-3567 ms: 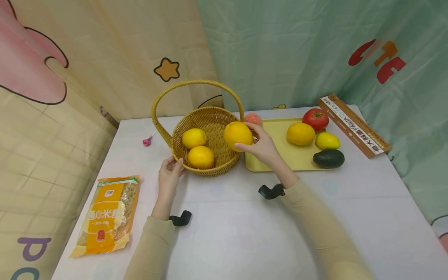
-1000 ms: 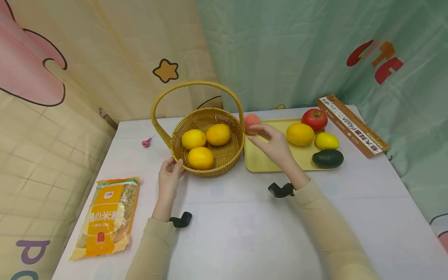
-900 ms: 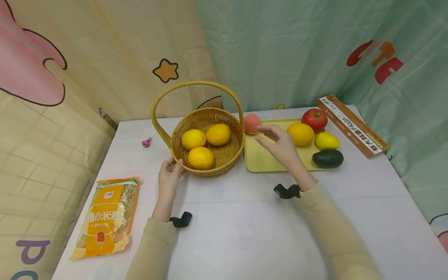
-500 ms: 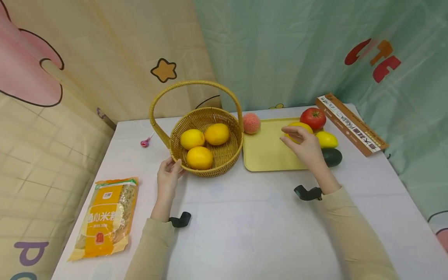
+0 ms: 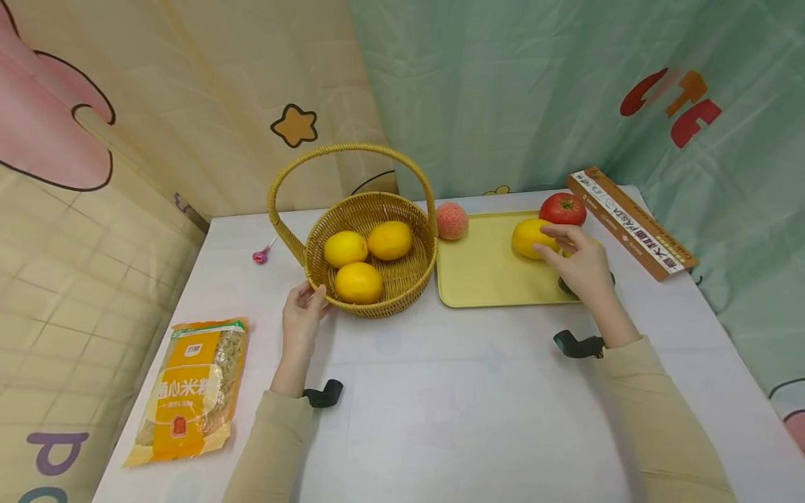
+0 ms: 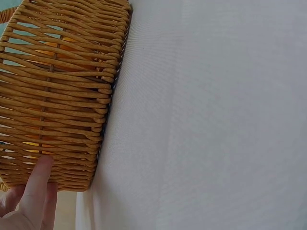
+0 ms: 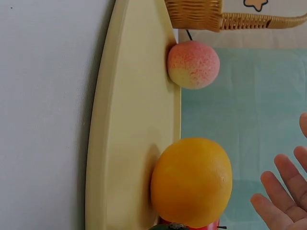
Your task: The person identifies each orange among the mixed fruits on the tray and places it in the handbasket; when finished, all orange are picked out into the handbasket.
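Observation:
My left hand (image 5: pixel 300 318) holds the rim of a round wicker basket (image 5: pixel 402 299) at its front left, thumb at the edge and fingers against the outer wall (image 6: pixel 53 105). Three lemon-like yellow fruits (image 5: pixel 359 283) lie inside. Over the right end of a yellow tray (image 5: pixel 478 279) hovers my right hand (image 5: pixel 586 269), its fingers loosely spread and holding nothing. Its fingertips overlap a large orange-yellow fruit (image 5: pixel 530 239) in the head view, while the right wrist view shows them apart from this fruit (image 7: pixel 192 182). A small lemon and a dark green avocado (image 5: pixel 566 286) are mostly hidden behind the hand.
A red tomato (image 5: pixel 562 209) sits at the tray's back right, a pink peach (image 5: pixel 452 221) at its back left. Beyond lies a long pasta box (image 5: pixel 632 223). On the left are a lollipop (image 5: pixel 260 256) and a noodle bag (image 5: pixel 191 391). Curtains stand behind the table.
A third fruit, earlier held by the right hand, now lies in the basket. The emptied right hand has moved right across the tray. My left hand has stayed on the basket rim.

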The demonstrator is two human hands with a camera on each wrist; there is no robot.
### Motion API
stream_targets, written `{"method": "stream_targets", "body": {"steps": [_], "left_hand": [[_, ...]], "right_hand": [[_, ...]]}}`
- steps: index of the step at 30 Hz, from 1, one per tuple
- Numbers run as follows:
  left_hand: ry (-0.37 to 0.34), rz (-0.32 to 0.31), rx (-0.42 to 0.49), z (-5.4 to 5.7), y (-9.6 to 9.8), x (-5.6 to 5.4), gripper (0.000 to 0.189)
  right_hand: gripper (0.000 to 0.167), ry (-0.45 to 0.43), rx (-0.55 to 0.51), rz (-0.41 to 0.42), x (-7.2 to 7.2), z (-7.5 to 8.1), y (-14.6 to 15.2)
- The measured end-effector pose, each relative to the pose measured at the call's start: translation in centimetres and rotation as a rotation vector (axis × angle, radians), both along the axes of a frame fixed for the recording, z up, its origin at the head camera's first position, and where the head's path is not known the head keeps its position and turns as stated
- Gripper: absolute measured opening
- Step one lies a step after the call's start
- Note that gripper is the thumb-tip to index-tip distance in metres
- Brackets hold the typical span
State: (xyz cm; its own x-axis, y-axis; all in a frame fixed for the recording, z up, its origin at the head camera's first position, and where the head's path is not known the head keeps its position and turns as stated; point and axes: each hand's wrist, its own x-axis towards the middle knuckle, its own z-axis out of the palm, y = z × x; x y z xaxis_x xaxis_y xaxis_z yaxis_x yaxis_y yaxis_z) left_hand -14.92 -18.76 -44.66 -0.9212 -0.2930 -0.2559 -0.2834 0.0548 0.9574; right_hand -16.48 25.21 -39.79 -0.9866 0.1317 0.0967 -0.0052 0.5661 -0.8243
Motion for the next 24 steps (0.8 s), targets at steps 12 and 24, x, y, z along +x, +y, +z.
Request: {"method": "stream_targets", "body": {"steps": [12, 24], "left_hand": [[0.007, -0.006, 0.011, 0.0, 0.0, 0.0, 0.053], [0.006, -0.006, 0.009, -0.1, -0.1, 0.0, 0.054]], "right_hand": [[0.06, -0.036, 0.085, 0.007, -1.3, -0.3, 0.9], [0.071, -0.145, 0.247, 0.03, -3.3, -0.1, 1.3]]}}
